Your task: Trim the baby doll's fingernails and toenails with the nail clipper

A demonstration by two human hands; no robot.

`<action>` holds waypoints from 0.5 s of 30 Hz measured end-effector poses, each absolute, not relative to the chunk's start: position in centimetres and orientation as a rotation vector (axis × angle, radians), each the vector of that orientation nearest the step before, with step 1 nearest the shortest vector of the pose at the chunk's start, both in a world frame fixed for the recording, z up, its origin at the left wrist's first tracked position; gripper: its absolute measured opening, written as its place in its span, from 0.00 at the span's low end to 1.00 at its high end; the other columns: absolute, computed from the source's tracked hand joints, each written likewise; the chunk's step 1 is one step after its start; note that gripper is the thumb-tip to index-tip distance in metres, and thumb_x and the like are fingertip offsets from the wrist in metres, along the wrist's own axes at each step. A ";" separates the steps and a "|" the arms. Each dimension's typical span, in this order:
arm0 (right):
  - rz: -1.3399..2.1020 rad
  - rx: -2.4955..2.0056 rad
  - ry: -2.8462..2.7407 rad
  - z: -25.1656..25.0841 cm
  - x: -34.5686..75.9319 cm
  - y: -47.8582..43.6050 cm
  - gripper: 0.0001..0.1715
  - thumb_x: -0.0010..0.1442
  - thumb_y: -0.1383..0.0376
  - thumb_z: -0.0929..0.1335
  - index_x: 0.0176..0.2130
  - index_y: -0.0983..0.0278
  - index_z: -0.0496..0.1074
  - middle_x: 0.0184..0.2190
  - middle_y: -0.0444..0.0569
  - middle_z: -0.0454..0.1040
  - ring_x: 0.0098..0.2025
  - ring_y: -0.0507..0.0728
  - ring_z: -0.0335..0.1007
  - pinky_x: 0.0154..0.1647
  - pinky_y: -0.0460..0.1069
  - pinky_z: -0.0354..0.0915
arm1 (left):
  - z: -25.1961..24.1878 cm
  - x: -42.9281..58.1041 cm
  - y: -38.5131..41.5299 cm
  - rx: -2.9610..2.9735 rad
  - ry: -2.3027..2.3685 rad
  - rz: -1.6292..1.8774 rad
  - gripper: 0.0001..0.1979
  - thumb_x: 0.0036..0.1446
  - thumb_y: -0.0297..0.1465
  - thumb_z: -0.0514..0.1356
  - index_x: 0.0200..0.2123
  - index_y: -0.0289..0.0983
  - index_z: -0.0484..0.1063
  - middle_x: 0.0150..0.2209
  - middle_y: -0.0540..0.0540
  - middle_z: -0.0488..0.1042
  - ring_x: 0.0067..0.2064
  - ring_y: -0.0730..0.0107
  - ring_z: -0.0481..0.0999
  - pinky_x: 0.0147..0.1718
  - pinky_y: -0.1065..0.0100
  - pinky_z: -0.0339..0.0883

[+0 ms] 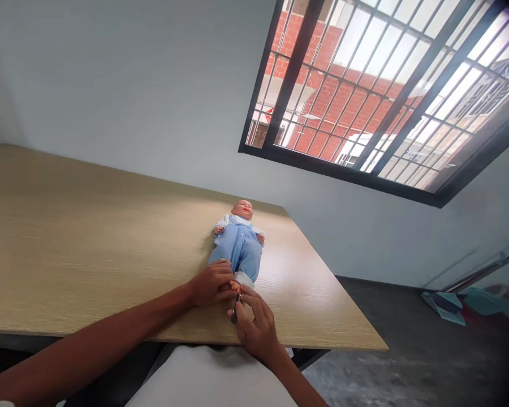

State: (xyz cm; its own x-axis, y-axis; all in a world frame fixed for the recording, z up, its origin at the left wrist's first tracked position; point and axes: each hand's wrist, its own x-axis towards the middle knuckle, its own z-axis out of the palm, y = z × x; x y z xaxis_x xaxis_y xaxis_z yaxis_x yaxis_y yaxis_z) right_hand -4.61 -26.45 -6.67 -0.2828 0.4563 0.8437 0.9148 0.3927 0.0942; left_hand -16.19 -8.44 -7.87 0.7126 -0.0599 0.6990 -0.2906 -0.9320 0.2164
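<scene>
A baby doll (238,240) lies on its back on the wooden table, dressed in pale blue overalls with white sleeves and cuffs. Its head points away from me and its feet point towards me. My left hand (214,281) is closed around one of the doll's feet (234,286), whose toes show between my hands. Pinched in the fingers of my right hand (257,322) is a small, dark, shiny nail clipper (236,310), its tip right at the toes. My fingers hide part of the clipper. The doll's other foot is not clearly visible.
The light wooden table (89,243) stretches far to the left and ends in a slanted edge on the right. Behind it stands a pale wall with a barred window (356,96). Turquoise dustpans (445,305) rest on the dark floor at the right.
</scene>
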 end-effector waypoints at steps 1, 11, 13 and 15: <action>-0.772 -1.183 -1.889 -6.7 -4.7 -26.4 0.16 0.68 0.63 0.69 0.54 0.63 0.70 0.54 0.52 0.71 0.53 0.59 0.72 0.51 0.58 0.74 | -7.8 -16.1 -8.5 2.605 -0.273 1.062 0.14 0.68 0.38 0.59 0.49 0.35 0.72 0.48 0.43 0.75 0.45 0.65 0.77 0.46 0.57 0.75; -0.638 -1.179 -1.779 -7.6 -3.8 -26.6 0.19 0.68 0.60 0.68 0.55 0.64 0.69 0.53 0.52 0.72 0.50 0.58 0.73 0.49 0.57 0.74 | -7.2 -16.2 -9.2 2.572 -0.242 1.100 0.17 0.67 0.42 0.57 0.31 0.36 0.71 0.29 0.49 0.71 0.35 0.68 0.72 0.45 0.60 0.69; -0.571 -1.180 -1.772 -7.5 -3.6 -26.5 0.19 0.68 0.59 0.68 0.55 0.64 0.69 0.53 0.52 0.72 0.50 0.58 0.73 0.49 0.57 0.74 | -7.2 -16.3 -9.2 2.569 -0.232 1.086 0.17 0.68 0.41 0.56 0.31 0.36 0.70 0.30 0.49 0.71 0.36 0.68 0.72 0.45 0.60 0.69; -0.507 -1.181 -1.765 -7.4 -3.5 -26.5 0.19 0.68 0.58 0.68 0.55 0.64 0.69 0.53 0.52 0.72 0.50 0.58 0.73 0.49 0.57 0.74 | -7.2 -16.3 -9.2 2.565 -0.223 1.080 0.17 0.68 0.41 0.55 0.30 0.36 0.70 0.30 0.49 0.71 0.35 0.67 0.71 0.46 0.60 0.68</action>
